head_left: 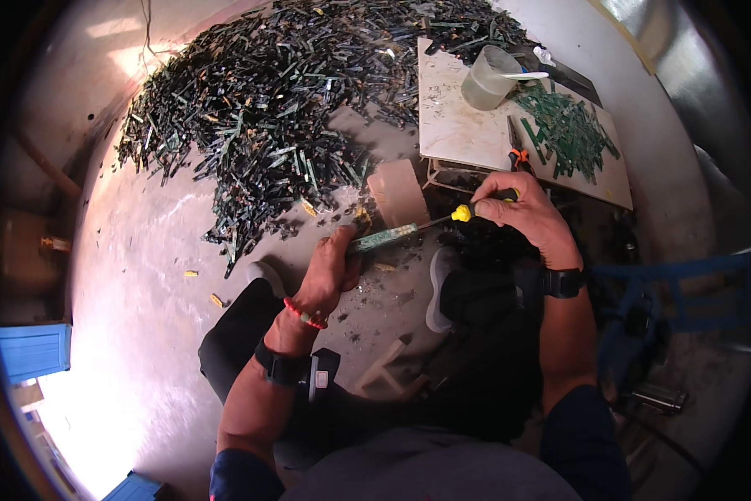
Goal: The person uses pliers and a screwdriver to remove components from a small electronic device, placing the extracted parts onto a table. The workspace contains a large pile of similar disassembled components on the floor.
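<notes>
My left hand (332, 263) is closed round one end of a narrow green circuit board strip (382, 239), which points away to the right. In my right hand (521, 209) is a screwdriver (463, 214) with a yellow and black handle. Its thin metal shaft reaches left to the strip's far end; whether the tip presses on it or lies just over it I cannot tell. Just beyond my right hand, pliers with orange and black handles (520, 157) lie at the near edge of a low white table (446, 125).
Many dark strips form a large heap (267, 100) on the floor ahead. On the table stand a cloudy plastic cup (488, 79) with a white-handled tool across it and a pile of green strips (569, 134). A brown block (398, 194) sits before the table. A blue stool (676, 288) is at right.
</notes>
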The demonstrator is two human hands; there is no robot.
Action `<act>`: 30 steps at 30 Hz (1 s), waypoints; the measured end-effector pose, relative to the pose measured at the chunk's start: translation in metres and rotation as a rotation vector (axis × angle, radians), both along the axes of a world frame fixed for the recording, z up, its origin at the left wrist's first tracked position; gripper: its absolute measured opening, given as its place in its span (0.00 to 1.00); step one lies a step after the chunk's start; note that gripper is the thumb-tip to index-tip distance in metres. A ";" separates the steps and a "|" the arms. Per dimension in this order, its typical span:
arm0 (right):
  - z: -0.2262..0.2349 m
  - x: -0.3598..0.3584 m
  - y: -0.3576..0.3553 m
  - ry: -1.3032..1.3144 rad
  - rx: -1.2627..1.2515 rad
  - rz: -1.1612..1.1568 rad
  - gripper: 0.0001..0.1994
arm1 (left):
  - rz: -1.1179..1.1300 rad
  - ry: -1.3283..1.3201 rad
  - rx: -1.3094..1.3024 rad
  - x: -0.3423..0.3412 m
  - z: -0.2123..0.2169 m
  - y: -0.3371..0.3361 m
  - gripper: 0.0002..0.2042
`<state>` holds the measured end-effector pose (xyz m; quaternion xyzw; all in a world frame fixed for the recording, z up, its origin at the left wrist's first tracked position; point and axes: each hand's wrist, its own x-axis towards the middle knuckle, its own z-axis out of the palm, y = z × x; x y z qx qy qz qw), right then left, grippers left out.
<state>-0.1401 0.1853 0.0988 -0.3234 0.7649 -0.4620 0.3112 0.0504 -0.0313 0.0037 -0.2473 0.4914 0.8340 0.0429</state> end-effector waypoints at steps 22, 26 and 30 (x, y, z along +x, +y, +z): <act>-0.016 0.083 -0.046 -0.480 -0.087 -0.124 0.12 | 0.660 -0.045 -0.152 -0.008 0.012 -0.067 0.19; -0.012 0.094 -0.049 -0.287 -0.001 0.045 0.13 | 0.576 0.012 -0.127 -0.009 0.009 -0.068 0.16; -0.014 0.102 -0.056 -0.202 -0.041 0.064 0.13 | 0.551 0.015 0.148 -0.014 0.017 -0.068 0.15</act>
